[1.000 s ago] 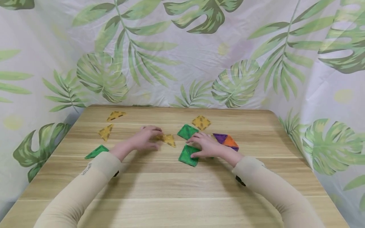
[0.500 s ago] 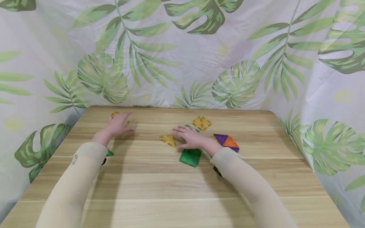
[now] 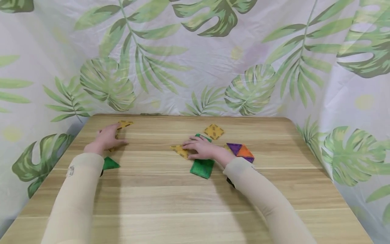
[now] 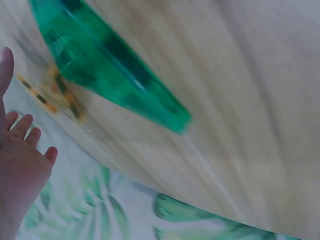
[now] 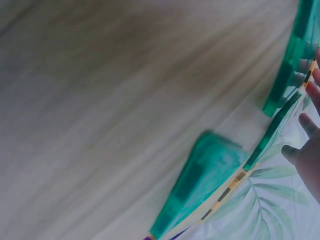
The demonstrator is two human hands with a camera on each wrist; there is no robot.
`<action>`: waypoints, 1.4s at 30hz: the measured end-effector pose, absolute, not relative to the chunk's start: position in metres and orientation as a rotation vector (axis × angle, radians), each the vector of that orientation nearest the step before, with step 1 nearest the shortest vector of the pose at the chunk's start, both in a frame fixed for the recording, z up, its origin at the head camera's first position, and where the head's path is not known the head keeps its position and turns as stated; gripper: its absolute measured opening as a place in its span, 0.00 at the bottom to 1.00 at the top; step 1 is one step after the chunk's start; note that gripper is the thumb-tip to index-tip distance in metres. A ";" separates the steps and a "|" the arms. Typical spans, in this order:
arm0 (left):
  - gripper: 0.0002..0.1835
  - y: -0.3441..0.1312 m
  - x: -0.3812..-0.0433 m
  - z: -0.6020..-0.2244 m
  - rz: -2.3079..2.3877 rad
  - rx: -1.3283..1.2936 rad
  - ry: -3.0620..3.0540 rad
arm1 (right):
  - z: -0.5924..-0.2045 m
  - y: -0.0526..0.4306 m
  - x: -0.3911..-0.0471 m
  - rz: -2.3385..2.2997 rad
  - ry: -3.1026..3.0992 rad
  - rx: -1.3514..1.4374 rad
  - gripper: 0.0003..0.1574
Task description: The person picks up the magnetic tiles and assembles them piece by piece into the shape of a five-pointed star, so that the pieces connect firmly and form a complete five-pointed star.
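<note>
At the table's left side my left hand (image 3: 106, 137) hovers with fingers spread, over a yellow triangular magnetic tile (image 3: 111, 149) that it largely covers. A second yellow triangle tile (image 3: 125, 124) lies just beyond its fingertips. Close to the left wrist is a green triangle tile (image 3: 110, 164). My right hand (image 3: 199, 148) reaches across a pair of green tiles, the nearer a square (image 3: 202, 168), the farther one (image 3: 203, 137) partly hidden. Its extended fingertips touch or overlap the edge of another yellow triangle tile (image 3: 179, 150); exact contact cannot be made out.
Two yellow triangles form a diamond (image 3: 214, 131) toward the back. Purple and orange triangle tiles (image 3: 243, 150) adjoin each other beyond the right forearm. Another green tile (image 5: 197, 180) shows in the right wrist view. A leaf-print curtain (image 3: 170, 61) hangs behind the wooden table (image 3: 164, 210).
My left hand swept from the middle yellow triangle to the far left, lately drawing nearer to the left yellow triangles. My right hand shifted left across the green tiles to the middle yellow triangle.
</note>
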State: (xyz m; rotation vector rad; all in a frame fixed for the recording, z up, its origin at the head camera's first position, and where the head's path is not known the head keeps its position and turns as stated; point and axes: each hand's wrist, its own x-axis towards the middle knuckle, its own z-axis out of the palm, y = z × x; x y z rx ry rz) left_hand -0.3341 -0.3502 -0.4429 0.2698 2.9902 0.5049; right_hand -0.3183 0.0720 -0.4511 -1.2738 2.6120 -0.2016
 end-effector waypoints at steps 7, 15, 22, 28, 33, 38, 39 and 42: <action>0.50 -0.386 -0.323 -0.446 0.498 0.181 2.937 | -0.454 0.078 -0.318 -0.259 2.638 -1.255 0.31; 0.33 -0.392 -0.318 -0.452 0.542 0.301 2.995 | -0.454 0.079 -0.318 -0.288 2.645 -1.263 0.30; 0.25 -0.382 -0.316 -0.458 0.471 0.418 3.063 | -0.454 0.079 -0.316 -0.257 2.651 -1.259 0.30; 0.25 -0.360 -0.317 -0.460 0.492 0.394 3.079 | -0.453 0.080 -0.313 -0.228 2.647 -1.256 0.31; 0.25 -0.340 -0.320 -0.462 0.440 0.465 3.089 | -0.455 0.081 -0.312 -0.230 2.670 -1.240 0.32; 0.25 -0.319 -0.319 -0.463 0.440 0.497 3.089 | -0.456 0.079 -0.309 -0.218 2.692 -1.229 0.31; 0.25 -0.314 -0.318 -0.462 0.443 0.492 3.088 | -0.456 0.078 -0.308 -0.214 2.695 -1.225 0.31; 0.25 -0.298 -0.315 -0.460 0.484 0.469 3.068 | -0.455 0.077 -0.306 -0.206 2.707 -1.215 0.31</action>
